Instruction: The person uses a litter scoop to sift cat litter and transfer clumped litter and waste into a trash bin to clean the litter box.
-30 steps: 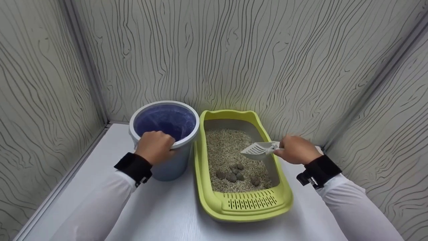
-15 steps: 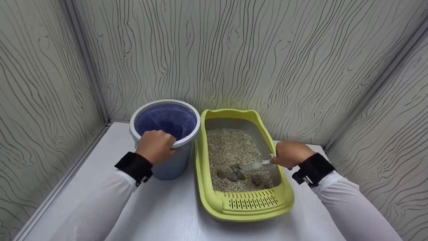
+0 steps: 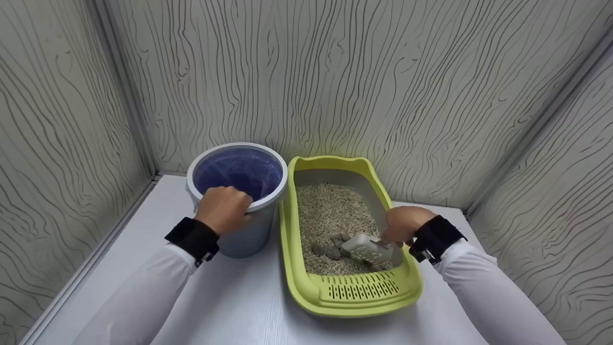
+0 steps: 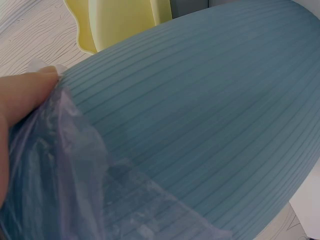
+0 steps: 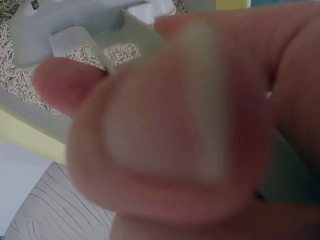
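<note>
My left hand grips the near rim of a blue trash can. In the left wrist view a thin plastic bag liner hangs over the can's ribbed outside, under my thumb. My right hand grips the handle of a pale litter scoop, its slotted blade tilted over the litter. Several dark clumps lie at the blade's left edge, and the blade hides part of the litter. The green litter box holds the litter. My right thumb fills much of the right wrist view.
The can and the litter box stand side by side on a white tabletop. Patterned panels rise behind them and on both sides. The box has a raised, slotted front ledge.
My right hand has come down and nearer with the scoop, whose blade has turned over from facing up to underside showing, beside the clumps. The left hand stays at the rim.
</note>
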Tool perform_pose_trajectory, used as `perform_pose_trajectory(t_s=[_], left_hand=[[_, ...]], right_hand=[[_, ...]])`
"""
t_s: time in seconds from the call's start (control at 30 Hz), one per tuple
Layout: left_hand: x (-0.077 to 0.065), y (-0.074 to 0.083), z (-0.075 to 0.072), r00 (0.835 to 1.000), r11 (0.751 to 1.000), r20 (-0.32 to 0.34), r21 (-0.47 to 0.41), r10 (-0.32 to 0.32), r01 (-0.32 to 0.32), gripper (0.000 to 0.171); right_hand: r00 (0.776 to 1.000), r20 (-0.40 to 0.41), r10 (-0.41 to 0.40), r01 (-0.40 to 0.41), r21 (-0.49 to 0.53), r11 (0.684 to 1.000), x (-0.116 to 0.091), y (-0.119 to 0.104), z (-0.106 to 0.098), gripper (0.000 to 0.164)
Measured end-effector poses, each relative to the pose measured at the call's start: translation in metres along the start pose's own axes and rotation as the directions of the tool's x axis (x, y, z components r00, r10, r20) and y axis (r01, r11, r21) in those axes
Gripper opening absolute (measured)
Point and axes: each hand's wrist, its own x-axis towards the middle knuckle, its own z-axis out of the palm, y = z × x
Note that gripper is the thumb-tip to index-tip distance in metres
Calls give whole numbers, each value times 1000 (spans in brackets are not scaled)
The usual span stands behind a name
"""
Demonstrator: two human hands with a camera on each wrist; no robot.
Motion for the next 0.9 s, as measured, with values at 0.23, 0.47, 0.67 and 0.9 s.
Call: perform_pose_trajectory(t_s=[0.23, 0.47, 0.67, 0.9], left_hand=[[0, 1, 1, 1000, 1000, 23, -3, -3, 3, 48], [1, 1, 0, 1000, 1000, 1, 4, 6, -6, 42], [1, 0, -1, 1000, 1000, 2, 14, 6, -6, 43], [0, 0, 1, 1000, 1000, -10, 9, 5, -5, 45]], right_hand=[[999, 36, 41, -40, -30, 999, -2, 1, -7, 36], [998, -19, 65, -66, -114, 991, -1, 0, 6, 25], [989, -148, 21, -44, -153, 987, 2, 3, 17, 28], [965, -263, -19, -33, -192, 981, 5, 4, 31, 22]])
